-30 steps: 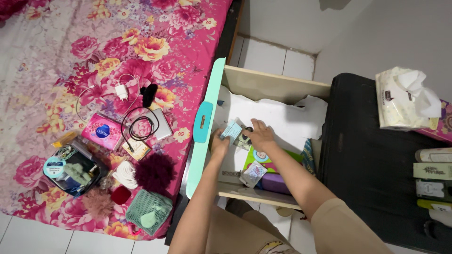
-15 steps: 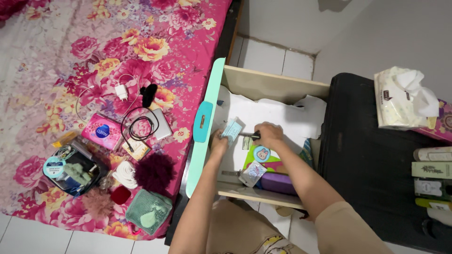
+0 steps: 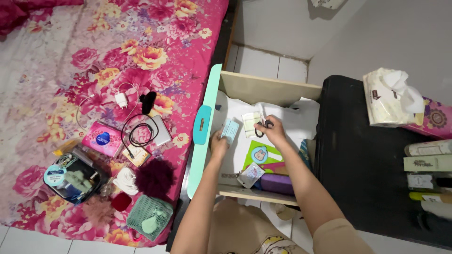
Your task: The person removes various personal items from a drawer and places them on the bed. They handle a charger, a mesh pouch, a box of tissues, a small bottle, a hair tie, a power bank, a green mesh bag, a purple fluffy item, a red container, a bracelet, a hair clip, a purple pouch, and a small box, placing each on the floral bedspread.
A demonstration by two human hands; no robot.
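Head view: inside the open mint-fronted wooden drawer (image 3: pixel 203 123), the left hand (image 3: pixel 219 142) pinches a small pale-blue paper packet (image 3: pixel 230 130); the right hand (image 3: pixel 273 132) closes round black-handled scissors (image 3: pixel 262 124), beside a pale folded card (image 3: pixel 250 118).

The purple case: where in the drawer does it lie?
The purple case lies at the drawer's near edge, right of the small clear packet, below the green card.

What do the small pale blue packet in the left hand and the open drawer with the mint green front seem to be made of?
The small pale blue packet, held in the left hand, looks like thin printed paper or card: flat, matte, sharp-cornered. The open drawer seems laminated board: its beige walls are smooth and straight-edged, its mint green front evenly glossy. The right hand grips dark-handled scissors, likely plastic grips.
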